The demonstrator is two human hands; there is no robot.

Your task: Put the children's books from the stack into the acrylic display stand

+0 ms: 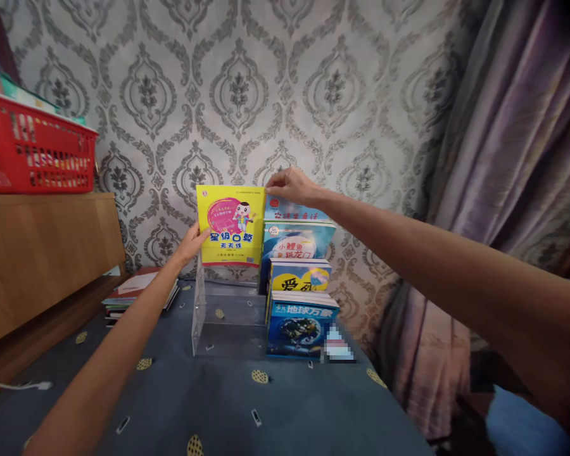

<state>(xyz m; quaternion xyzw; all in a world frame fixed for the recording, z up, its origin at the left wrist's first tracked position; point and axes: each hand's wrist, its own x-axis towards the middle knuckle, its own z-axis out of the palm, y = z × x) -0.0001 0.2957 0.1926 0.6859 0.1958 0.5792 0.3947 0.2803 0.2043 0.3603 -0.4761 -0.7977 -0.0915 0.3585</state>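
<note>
My left hand (192, 244) grips the left edge of a yellow workbook (230, 250), thumb on its cover. At its top right corner, my right hand (292, 185) pinches the same workbook. The workbook stands upright at the back left of a clear stepped book rack (228, 339). Books fill the rack's right side in tiers: a light blue book (297, 213) at the back, partly behind my right hand, then a teal book (325, 237), a yellow and blue book (278, 285) and a blue book with an earth picture (299, 332) in front.
A red basket (52, 152) sits on a wooden cabinet (52, 253) at left. Below it lie a stack of books (142, 285) and a white cable (28, 384). The dark blue patterned cloth (218, 405) covers the surface. A purple curtain (494, 177) hangs at right; patterned wallpaper (237, 82) stands behind.
</note>
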